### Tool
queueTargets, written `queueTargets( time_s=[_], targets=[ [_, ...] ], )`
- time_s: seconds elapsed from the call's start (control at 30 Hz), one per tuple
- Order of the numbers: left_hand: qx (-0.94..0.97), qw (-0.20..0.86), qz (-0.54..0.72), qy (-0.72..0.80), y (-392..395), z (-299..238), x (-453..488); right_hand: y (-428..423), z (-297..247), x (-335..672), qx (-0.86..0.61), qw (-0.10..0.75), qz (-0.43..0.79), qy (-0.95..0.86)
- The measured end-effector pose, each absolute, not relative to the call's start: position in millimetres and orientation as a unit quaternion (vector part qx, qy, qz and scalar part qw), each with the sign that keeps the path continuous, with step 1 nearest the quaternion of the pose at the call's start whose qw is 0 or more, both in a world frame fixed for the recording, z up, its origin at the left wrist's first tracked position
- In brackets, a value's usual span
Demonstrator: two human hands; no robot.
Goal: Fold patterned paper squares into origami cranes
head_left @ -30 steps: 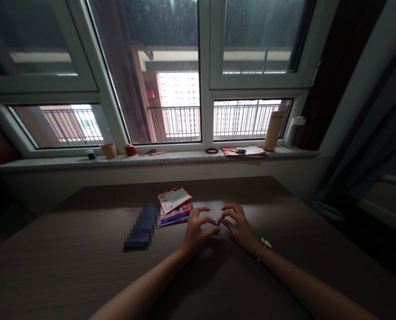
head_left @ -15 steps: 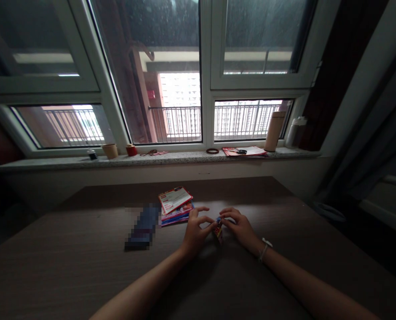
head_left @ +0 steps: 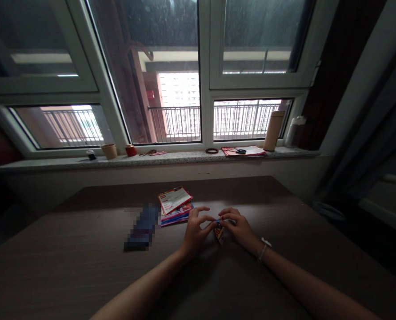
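Observation:
Between my two hands is a small piece of folded paper [head_left: 219, 233], printed in red and yellow with a blue tip. My left hand [head_left: 197, 229] pinches its upper end between thumb and index finger, the other fingers curved above. From the other side, my right hand [head_left: 239, 226] pinches the same end, its thumb and fingertips close to those of the left. The paper's pointed lower end hangs toward me, just over the tabletop or touching it; I cannot tell which. My fingertips hide part of the folded top.
Left of my hands lies a stack of printed leaflets [head_left: 176, 200], and beside it a blurred dark object [head_left: 142, 229]. On the windowsill [head_left: 184, 158] stand a paper cup [head_left: 109, 151], a red spool [head_left: 130, 150], a bracelet [head_left: 212, 151], scissors [head_left: 241, 151] on papers and a tan flask [head_left: 274, 131].
The fingertips have drawn slightly closer together at the paper's top. More of its red and yellow printed face shows below them. Both arms stay nearly in place.

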State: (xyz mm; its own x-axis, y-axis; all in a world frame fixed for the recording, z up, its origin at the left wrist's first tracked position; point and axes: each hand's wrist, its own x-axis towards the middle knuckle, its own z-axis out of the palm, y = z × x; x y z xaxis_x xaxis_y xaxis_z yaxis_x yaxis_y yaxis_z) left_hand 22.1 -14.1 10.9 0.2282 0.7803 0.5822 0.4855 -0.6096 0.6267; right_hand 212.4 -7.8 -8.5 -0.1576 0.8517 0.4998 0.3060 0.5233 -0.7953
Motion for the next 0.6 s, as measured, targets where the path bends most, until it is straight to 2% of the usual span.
queueTargets(
  time_s=[0.6],
  targets=[
    [0.767,0.173,0.450,0.423,-16.8,19.9,24.3,-14.9,-2.6,209.7,-0.427,0.481,0.255,-0.722]
  ],
)
